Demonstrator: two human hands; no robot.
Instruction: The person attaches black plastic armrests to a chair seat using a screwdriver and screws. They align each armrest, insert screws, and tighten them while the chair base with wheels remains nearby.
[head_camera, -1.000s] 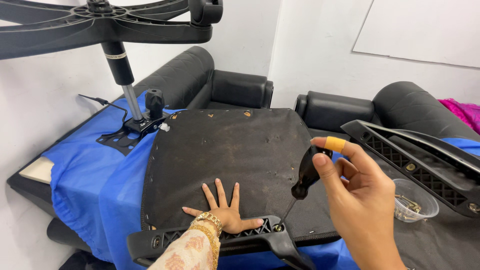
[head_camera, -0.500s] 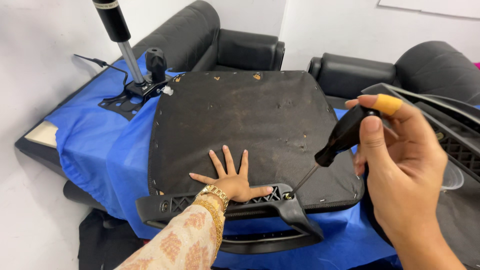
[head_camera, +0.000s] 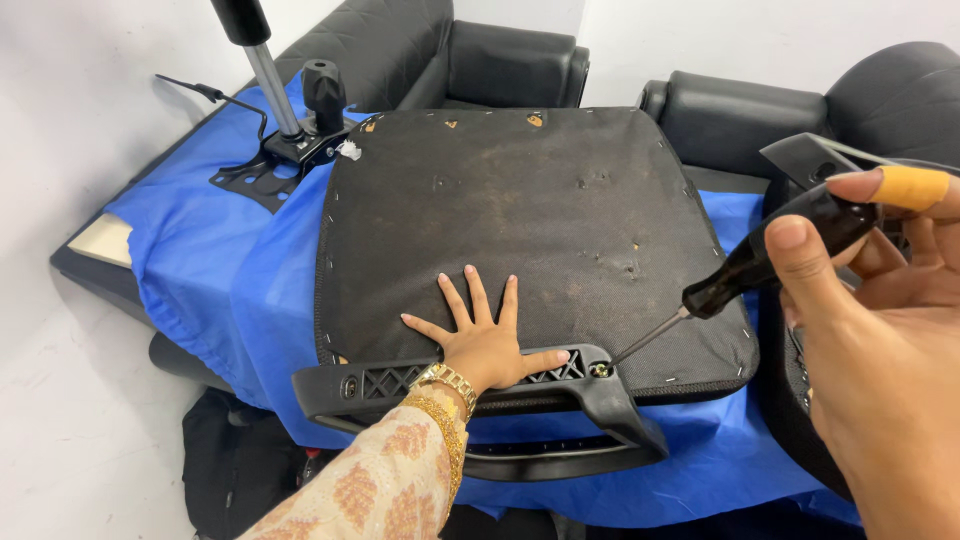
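Note:
An upturned office chair seat (head_camera: 530, 210), covered in black fabric stapled along its edges, lies on a blue cloth (head_camera: 230, 290). A black plastic armrest bracket (head_camera: 420, 385) runs along its near edge. My left hand (head_camera: 480, 335) lies flat with fingers spread on the seat's underside, just above the bracket. My right hand (head_camera: 880, 330) grips a black-handled screwdriver (head_camera: 770, 250), with an orange bandage on the index finger. The screwdriver's tip sits on a screw (head_camera: 600, 370) at the bracket's right end.
The chair's tilt mechanism with gas cylinder (head_camera: 285, 130) rests on the cloth at the back left. Black sofas (head_camera: 480, 60) stand behind. Another black chair part (head_camera: 810, 160) lies at the right. A dark bag (head_camera: 240, 460) sits on the floor at lower left.
The view has tilted down and drawn closer to the seat. My right hand has brought the screwdriver lower, so its tip now meets the bracket's screw. My left hand stays flat.

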